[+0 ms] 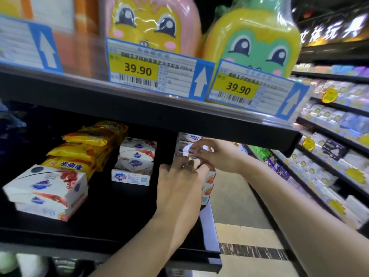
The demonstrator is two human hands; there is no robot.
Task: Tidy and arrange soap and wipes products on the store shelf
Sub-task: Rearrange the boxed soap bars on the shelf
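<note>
At the right end of the black lower shelf (111, 212), both hands work on a tall stack of white Safeguard soap boxes (187, 139). The right hand (216, 154) reaches in from the aisle side, its fingers (196, 145) curled and pinching a box near the top of that stack. The left hand (179, 184), a gold ring on one finger, lies against the lower boxes of the stack with its fingers bent round their front; how firmly it grips cannot be told.

Left of that stack stands a shorter pile of Safeguard boxes (135, 162), white with red splashes and the blue shield logo. Further left, at the shelf's front, sit two more Safeguard boxes (48, 193), one on the other, tilted. Behind them lie stacked yellow soap packets (85, 148), the front one printed 硫磺皂.

Above the stack, on the upper shelf's edge, two blue-and-yellow price tags (151, 69) each read 39.90, with white up-arrows. Over them stand a pink cartoon bottle (151, 23) and a yellow-green frog bottle (255, 37), both film-wrapped.
</note>
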